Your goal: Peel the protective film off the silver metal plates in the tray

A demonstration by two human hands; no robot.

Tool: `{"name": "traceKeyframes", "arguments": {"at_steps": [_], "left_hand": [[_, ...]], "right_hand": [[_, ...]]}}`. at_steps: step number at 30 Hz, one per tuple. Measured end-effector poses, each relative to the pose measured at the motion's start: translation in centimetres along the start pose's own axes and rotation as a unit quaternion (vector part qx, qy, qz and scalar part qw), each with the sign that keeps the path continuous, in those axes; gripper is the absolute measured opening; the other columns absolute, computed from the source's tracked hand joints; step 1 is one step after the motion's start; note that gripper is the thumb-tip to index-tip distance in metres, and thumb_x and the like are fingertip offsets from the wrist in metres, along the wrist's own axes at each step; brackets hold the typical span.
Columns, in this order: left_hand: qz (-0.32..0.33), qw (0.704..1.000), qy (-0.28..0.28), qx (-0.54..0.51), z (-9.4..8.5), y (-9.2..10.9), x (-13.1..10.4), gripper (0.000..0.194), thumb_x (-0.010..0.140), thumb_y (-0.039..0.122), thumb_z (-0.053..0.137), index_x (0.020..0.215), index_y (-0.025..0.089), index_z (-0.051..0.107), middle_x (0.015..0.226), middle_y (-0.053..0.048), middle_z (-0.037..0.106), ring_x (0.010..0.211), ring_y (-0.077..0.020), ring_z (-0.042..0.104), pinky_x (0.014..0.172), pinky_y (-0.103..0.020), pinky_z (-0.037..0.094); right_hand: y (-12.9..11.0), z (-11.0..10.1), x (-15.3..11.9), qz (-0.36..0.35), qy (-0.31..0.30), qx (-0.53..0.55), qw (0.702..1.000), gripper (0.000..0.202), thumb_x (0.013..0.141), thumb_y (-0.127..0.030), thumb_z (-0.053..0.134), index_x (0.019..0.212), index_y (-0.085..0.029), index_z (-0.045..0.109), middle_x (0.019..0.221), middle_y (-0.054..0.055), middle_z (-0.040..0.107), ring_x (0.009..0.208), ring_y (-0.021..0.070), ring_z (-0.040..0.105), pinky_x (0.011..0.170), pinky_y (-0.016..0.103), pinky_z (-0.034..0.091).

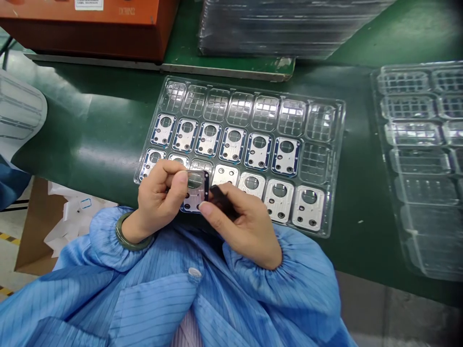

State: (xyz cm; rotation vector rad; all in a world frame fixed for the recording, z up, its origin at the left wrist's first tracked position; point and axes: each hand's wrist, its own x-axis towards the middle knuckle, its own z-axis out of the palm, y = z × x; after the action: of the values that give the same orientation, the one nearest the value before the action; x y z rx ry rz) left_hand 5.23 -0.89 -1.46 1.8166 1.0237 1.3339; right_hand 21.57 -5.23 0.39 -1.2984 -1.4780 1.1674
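My left hand is closed on the left edge of a small metal plate, thumb at its upper corner. The plate has a dark blue border strip, one large round hole and smaller ones. My right hand grips a dark flat tool, whose kind I cannot make out; its thumb tip is at the plate's lower right corner. Both hands are over the near side of a clear plastic tray. Blue-edged plates fill most of its middle row, and plain silver plates lie at the near right.
Another clear tray lies to the right on the green table. Behind are a stack of trays and an orange box-shaped machine. A white roll of strips is at left, above a cardboard box with white paper scraps.
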Motion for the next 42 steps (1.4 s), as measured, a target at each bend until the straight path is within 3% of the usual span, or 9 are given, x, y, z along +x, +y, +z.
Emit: {"name": "traceKeyframes", "arguments": {"at_steps": [5, 10, 14, 17, 20, 29, 33, 39, 42], "left_hand": [[-0.010, 0.997, 0.068, 0.020, 0.2, -0.1, 0.0, 0.012, 0.095, 0.026, 0.053, 0.088, 0.019, 0.060, 0.059, 0.006, 0.052, 0.047, -0.0044, 0.046, 0.044, -0.016, 0.037], [-0.018, 0.998, 0.053, -0.017, 0.2, -0.1, -0.2, 0.011, 0.096, 0.026, 0.052, 0.098, 0.022, 0.061, 0.067, 0.004, 0.057, 0.052, -0.0054, 0.051, 0.048, -0.018, 0.042], [-0.108, 0.984, 0.033, -0.139, 0.2, 0.3, 0.2, 0.017, 0.098, 0.038, 0.047, 0.105, 0.026, 0.058, 0.060, 0.005, 0.052, 0.047, -0.0071, 0.050, 0.046, -0.021, 0.043], [-0.206, 0.928, -0.016, -0.311, 0.1, 1.1, 1.0, 0.019, 0.096, 0.045, 0.047, 0.105, 0.029, 0.054, 0.054, 0.008, 0.042, 0.038, -0.0064, 0.039, 0.037, -0.019, 0.036], [-0.295, 0.848, -0.054, -0.437, -0.2, 1.7, 1.8, 0.020, 0.093, 0.047, 0.053, 0.104, 0.030, 0.053, 0.055, 0.008, 0.034, 0.034, -0.0048, 0.025, 0.030, -0.018, 0.025], [-0.449, 0.694, -0.067, -0.558, -0.1, 1.6, 1.7, 0.021, 0.084, 0.044, 0.065, 0.097, 0.028, 0.061, 0.060, 0.006, 0.034, 0.037, -0.0025, 0.017, 0.028, -0.016, 0.012], [-0.449, 0.664, -0.090, -0.591, 0.3, 1.5, 1.6, 0.015, 0.086, 0.040, 0.063, 0.097, 0.029, 0.063, 0.063, 0.006, 0.033, 0.038, -0.0018, 0.018, 0.029, -0.013, 0.013], [-0.465, 0.679, -0.097, -0.560, 0.4, 1.0, 1.3, 0.020, 0.085, 0.041, 0.063, 0.101, 0.028, 0.063, 0.066, 0.005, 0.036, 0.040, -0.0019, 0.020, 0.030, -0.012, 0.018], [-0.467, 0.666, -0.105, -0.572, 0.4, 0.9, 1.2, 0.020, 0.085, 0.043, 0.063, 0.097, 0.028, 0.063, 0.067, 0.004, 0.040, 0.040, -0.0023, 0.023, 0.030, -0.012, 0.021]], "right_hand": [[0.3, 0.0, 0.1, -0.055, -0.040, -0.045, 0.997, 0.011, 0.086, -0.023, 0.059, 0.077, -0.020, 0.057, 0.061, -0.005, 0.054, 0.050, 0.0071, 0.045, 0.048, 0.021, 0.036], [1.0, 0.4, -0.3, -0.142, 0.001, -0.085, 0.986, 0.010, 0.084, -0.011, 0.058, 0.079, -0.020, 0.055, 0.069, -0.002, 0.062, 0.056, 0.0088, 0.054, 0.052, 0.022, 0.041], [0.9, 0.5, -0.4, -0.138, 0.013, -0.050, 0.989, 0.002, 0.087, -0.020, 0.062, 0.086, -0.021, 0.061, 0.075, -0.001, 0.069, 0.057, 0.0099, 0.060, 0.053, 0.023, 0.046], [0.6, 0.4, -0.4, -0.114, 0.018, -0.024, 0.993, 0.011, 0.088, -0.031, 0.063, 0.090, -0.020, 0.063, 0.074, 0.000, 0.070, 0.055, 0.0103, 0.060, 0.050, 0.023, 0.047], [0.7, 0.4, -0.5, -0.108, 0.034, -0.033, 0.993, 0.007, 0.088, -0.027, 0.063, 0.090, -0.020, 0.063, 0.072, -0.002, 0.068, 0.056, 0.0094, 0.061, 0.051, 0.021, 0.047], [1.1, 0.4, -0.6, -0.112, 0.043, -0.067, 0.990, 0.004, 0.088, -0.020, 0.059, 0.090, -0.022, 0.063, 0.072, -0.002, 0.068, 0.056, 0.0101, 0.060, 0.052, 0.023, 0.047], [1.0, 0.4, -0.6, -0.116, 0.047, -0.066, 0.990, 0.004, 0.088, -0.020, 0.059, 0.089, -0.022, 0.063, 0.071, -0.002, 0.068, 0.054, 0.0097, 0.059, 0.052, 0.023, 0.047], [0.9, 0.5, -0.7, -0.097, 0.052, -0.064, 0.992, 0.006, 0.090, -0.022, 0.058, 0.087, -0.023, 0.062, 0.071, -0.002, 0.069, 0.054, 0.0101, 0.060, 0.052, 0.024, 0.049], [0.8, 0.5, -0.7, -0.088, 0.059, -0.057, 0.993, 0.005, 0.090, -0.021, 0.058, 0.088, -0.023, 0.062, 0.075, -0.001, 0.070, 0.056, 0.0106, 0.061, 0.052, 0.024, 0.049]]}}
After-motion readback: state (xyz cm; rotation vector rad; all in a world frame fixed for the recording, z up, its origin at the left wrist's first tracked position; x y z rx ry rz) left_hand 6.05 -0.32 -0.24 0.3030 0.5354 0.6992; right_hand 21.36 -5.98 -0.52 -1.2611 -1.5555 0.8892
